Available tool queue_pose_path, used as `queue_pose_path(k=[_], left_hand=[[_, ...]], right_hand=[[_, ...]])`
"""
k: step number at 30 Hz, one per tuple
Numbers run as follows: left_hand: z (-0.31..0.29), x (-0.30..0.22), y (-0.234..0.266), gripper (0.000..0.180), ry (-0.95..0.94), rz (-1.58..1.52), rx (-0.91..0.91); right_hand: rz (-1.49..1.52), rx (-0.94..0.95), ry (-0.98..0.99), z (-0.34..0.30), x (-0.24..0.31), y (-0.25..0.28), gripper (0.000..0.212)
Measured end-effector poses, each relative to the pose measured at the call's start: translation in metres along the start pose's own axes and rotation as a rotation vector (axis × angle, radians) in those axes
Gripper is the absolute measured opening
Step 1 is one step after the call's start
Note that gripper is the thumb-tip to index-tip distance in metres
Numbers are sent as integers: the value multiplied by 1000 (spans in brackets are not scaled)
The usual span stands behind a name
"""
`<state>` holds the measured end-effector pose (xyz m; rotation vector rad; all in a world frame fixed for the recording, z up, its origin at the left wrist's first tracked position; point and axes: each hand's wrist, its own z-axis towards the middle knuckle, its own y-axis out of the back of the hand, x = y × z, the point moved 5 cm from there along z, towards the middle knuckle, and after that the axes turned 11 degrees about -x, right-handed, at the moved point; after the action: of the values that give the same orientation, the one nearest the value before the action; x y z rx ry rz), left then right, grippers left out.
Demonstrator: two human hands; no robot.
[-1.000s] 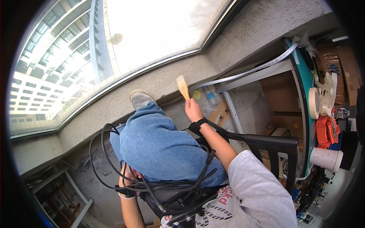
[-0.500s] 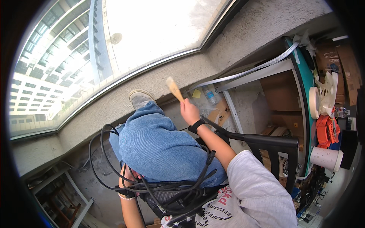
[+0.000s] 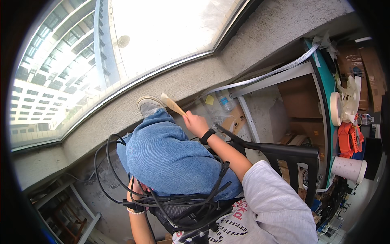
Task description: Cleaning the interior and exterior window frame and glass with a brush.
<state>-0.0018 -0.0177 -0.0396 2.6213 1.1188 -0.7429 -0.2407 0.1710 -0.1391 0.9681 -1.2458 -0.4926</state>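
And here the brush [image 3: 174,105] is seen at ten o'clock from the right hand [image 3: 196,125], its handle gripped in the fingers, its bristles by the light shoe [image 3: 150,106]; whether contact is made cannot be told. For a clean stroke, the bristles are probably best laid at a low slant, pressure kept light, and the sweep led from the wrist. The foot is best held steady meanwhile.

Now the pose: the right forearm is angled in from four o'clock, above the black armrest [image 3: 280,151], the wrist nearly straight. Down at seven o'clock, the left hand [image 3: 139,187] is partly hidden by black cables [image 3: 106,173] and the blue trouser leg [image 3: 162,150]; whether anything is grasped there cannot be told.
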Motion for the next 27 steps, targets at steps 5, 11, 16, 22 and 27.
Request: queue_pose_path(k=[5,11,16,22,27], left_hand=[[1,1,2,35,24,19,-43],[0,1,1,35,9,-3,0],[-8,-2,1,37,28,-29,-57],[-4,-2,1,36,43,-67,-9],[-18,-10,-11,32,88,-57,-127]], right_hand=[[-56,-113,-51,2,-10,4,21],[-65,-271,-275,9,-39,20,23],[-25,-167,-253,8,-39,14,22],[-9,21,13,1,-2,0,21],[-50,-80,-108,4,-20,7,20]])
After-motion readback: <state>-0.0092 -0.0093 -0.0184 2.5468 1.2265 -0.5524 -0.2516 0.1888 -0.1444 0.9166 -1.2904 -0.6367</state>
